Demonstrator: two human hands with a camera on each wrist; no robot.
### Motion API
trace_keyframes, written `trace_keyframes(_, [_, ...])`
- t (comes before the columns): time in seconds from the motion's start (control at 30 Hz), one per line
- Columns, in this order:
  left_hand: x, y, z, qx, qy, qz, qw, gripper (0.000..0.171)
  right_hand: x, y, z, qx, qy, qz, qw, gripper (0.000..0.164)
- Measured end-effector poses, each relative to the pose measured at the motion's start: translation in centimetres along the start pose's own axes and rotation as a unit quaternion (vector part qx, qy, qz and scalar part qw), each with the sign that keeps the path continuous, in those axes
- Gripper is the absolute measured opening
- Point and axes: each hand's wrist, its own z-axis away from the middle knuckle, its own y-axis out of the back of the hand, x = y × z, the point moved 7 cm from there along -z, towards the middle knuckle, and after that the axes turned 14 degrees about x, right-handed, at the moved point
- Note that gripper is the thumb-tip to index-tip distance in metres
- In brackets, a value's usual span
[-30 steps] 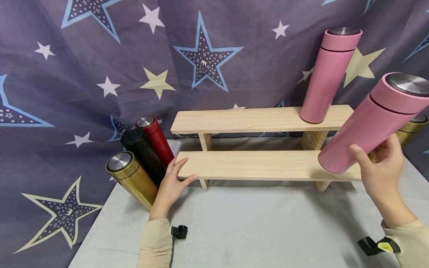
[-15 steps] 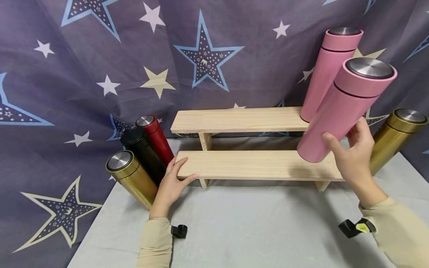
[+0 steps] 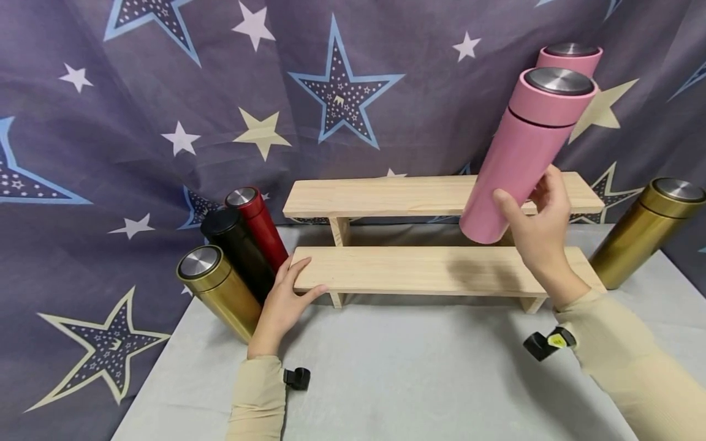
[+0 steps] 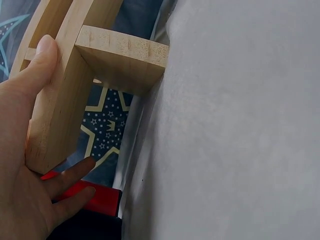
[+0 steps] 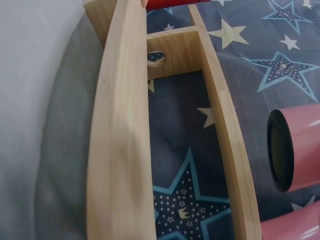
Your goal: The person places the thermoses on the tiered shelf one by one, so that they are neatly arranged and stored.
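My right hand (image 3: 540, 226) grips a pink thermos (image 3: 524, 147) around its lower part, holding it tilted above a two-tier wooden rack (image 3: 386, 269). Its dark base faces the camera in the right wrist view, beside the rack's upper board (image 5: 225, 115). Another pink thermos (image 3: 568, 59) stands on the upper board, mostly hidden behind the held one. At the rack's left end, my left hand (image 3: 284, 309) holds the corner of the lower board between thumb and index finger. The left wrist view shows its thumb (image 4: 45, 55) against the board and two other fingers extended past it.
Left of the rack stand a red thermos (image 3: 259, 226), a black thermos (image 3: 237, 254) and a gold thermos (image 3: 223, 291), close to my left hand. Another gold thermos (image 3: 642, 233) stands at the right end. A star-patterned cloth (image 3: 138, 122) hangs behind the pale table (image 3: 408, 367).
My right hand has carried the pink thermos left and upward, from the rack's right end to in front of the upper board. The left hand keeps its place on the lower board.
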Motion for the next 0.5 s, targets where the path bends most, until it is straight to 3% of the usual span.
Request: trace_keyframes(0.5, [0.0,-0.1,0.0,0.000,-0.005,-0.004,1.0000,0.084,1.8,-3.9,-1.0,0.017,-0.068,-0.018,0.997,0.047])
